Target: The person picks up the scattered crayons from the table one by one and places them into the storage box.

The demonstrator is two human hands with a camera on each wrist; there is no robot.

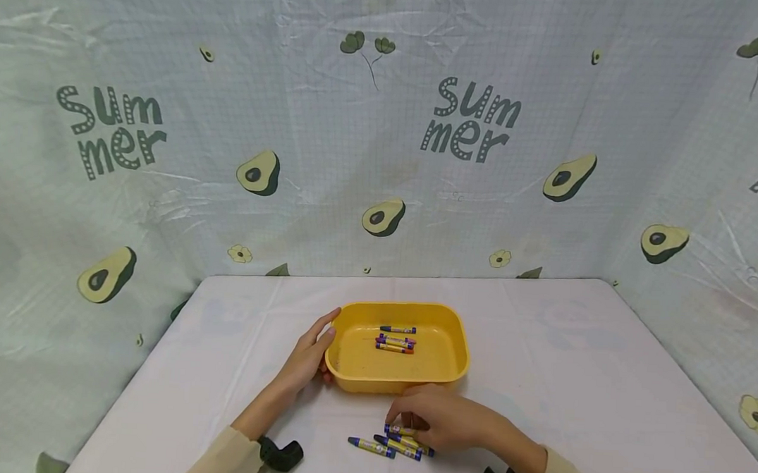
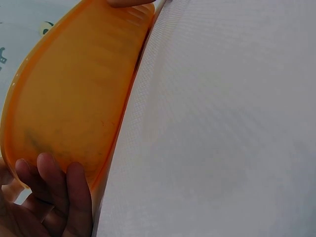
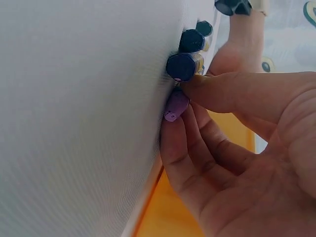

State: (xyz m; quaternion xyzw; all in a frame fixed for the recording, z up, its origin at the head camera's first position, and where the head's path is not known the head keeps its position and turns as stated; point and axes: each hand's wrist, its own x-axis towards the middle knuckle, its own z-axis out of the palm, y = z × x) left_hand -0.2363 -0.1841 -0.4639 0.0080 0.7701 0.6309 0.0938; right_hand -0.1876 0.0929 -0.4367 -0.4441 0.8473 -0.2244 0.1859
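Observation:
A yellow plastic tray [image 1: 398, 387] stands on the table with several crayons [image 1: 395, 340] lying in its middle. My left hand [image 1: 307, 353] grips the tray's left end; in the left wrist view its fingers [image 2: 76, 190] lie against the outer wall. In front of the tray my right hand [image 1: 447, 417] is down at a small group of crayons [image 1: 398, 447] on the cloth. The right wrist view has a purple-tipped crayon [image 3: 176, 105] pinched between thumb and fingers. Right beside it are dark blue crayon ends [image 3: 181, 67], close to the thumb.
White cloth covers the table [image 1: 557, 371]. Behind and beside it hangs a pale curtain [image 1: 332, 143] printed with avocados and lettering. Dark camera mounts [image 1: 280, 455] sit at both wrists.

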